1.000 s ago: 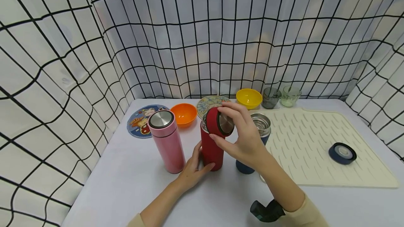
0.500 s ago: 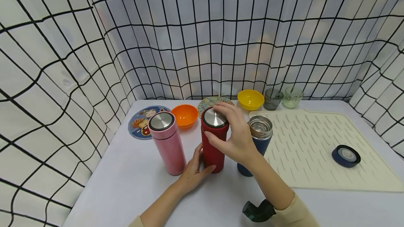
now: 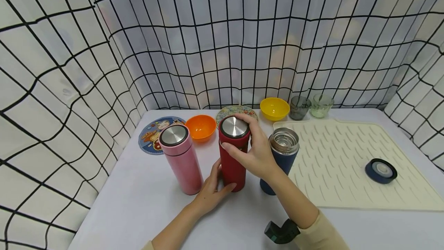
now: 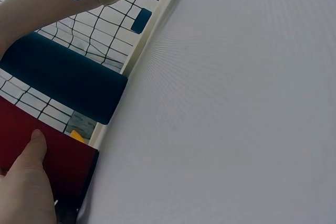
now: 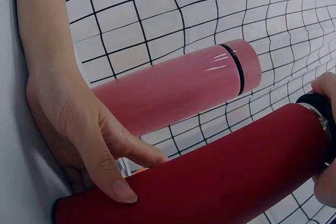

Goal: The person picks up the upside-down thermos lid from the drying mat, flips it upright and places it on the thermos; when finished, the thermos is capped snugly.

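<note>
A red thermos point(image 3: 233, 169) stands upright on the white table, with its steel-topped red lid point(image 3: 234, 127) at its mouth. My left hand point(image 3: 209, 194) grips the bottle low down, thumb across the front. My right hand point(image 3: 258, 153) holds the lid from the right side, between thumb and fingers. In the right wrist view, a sliver of steel neck shows under the lid, beside the right fingertips. To the left stands a pink thermos point(image 3: 182, 165) with its lid on. A navy thermos point(image 3: 285, 160) without a lid stands to the right, partly behind my right hand.
On the cream drying mat point(image 3: 329, 165) lies an upturned navy lid point(image 3: 380, 171). Further back are an orange bowl point(image 3: 201, 127), a yellow bowl point(image 3: 274, 108), two glasses point(image 3: 321, 105), a blue picture mat point(image 3: 150, 136) and a patterned round mat point(image 3: 239, 110). Netting point(image 3: 208, 49) encloses the back and sides.
The right hand has brought the red lid from a tilted position beside the mouth to level on top of the red thermos. The left hand has kept its grip low on the bottle.
</note>
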`<action>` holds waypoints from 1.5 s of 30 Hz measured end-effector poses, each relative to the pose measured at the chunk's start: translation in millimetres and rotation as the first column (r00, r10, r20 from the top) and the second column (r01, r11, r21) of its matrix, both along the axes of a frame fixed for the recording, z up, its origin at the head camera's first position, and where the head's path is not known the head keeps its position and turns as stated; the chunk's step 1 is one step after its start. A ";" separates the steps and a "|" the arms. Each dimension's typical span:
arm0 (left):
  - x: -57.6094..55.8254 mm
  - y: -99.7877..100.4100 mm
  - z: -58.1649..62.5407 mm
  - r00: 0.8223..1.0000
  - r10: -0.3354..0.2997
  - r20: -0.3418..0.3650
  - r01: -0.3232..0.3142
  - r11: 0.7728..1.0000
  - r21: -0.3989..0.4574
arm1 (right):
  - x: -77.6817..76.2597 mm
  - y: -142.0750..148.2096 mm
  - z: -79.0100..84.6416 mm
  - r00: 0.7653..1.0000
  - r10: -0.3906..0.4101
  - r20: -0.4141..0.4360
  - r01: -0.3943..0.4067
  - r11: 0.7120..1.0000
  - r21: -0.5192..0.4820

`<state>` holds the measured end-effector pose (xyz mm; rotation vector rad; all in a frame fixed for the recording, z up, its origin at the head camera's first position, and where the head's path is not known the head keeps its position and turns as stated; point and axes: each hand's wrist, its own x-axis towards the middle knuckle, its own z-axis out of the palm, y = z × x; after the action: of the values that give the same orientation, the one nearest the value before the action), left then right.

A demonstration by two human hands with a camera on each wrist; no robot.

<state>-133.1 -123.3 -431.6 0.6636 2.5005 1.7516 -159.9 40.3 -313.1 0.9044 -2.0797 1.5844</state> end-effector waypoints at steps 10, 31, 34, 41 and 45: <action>0.1 -0.5 1.0 1.000 0.004 0.003 -0.004 1.000 0.006 | 8.5 -5.2 7.6 0.980 0.085 0.178 -0.069 0.993 -0.092; 0.0 -0.6 1.4 1.000 0.010 0.008 -0.010 1.000 0.000 | -13.2 -3.7 -27.0 0.977 0.197 0.077 -0.170 0.948 -0.271; 0.7 -0.6 1.9 1.000 0.006 0.000 -0.006 1.000 -0.001 | -14.5 -3.8 -30.4 0.980 0.192 0.060 -0.168 0.945 -0.282; 0.0 -0.3 0.1 1.000 0.008 -0.003 -0.008 1.000 0.001 | -15.3 -5.9 -30.9 0.981 0.185 0.052 -0.161 0.941 -0.298; -7.3 -1.9 -16.4 1.000 0.023 -0.003 -0.023 1.000 0.004 | -15.8 -6.6 -30.2 0.980 0.189 0.058 -0.164 0.942 -0.292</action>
<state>-140.4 -125.2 -448.1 0.6403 2.5179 1.7642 -175.6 33.7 -343.2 0.9536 -1.7982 1.9877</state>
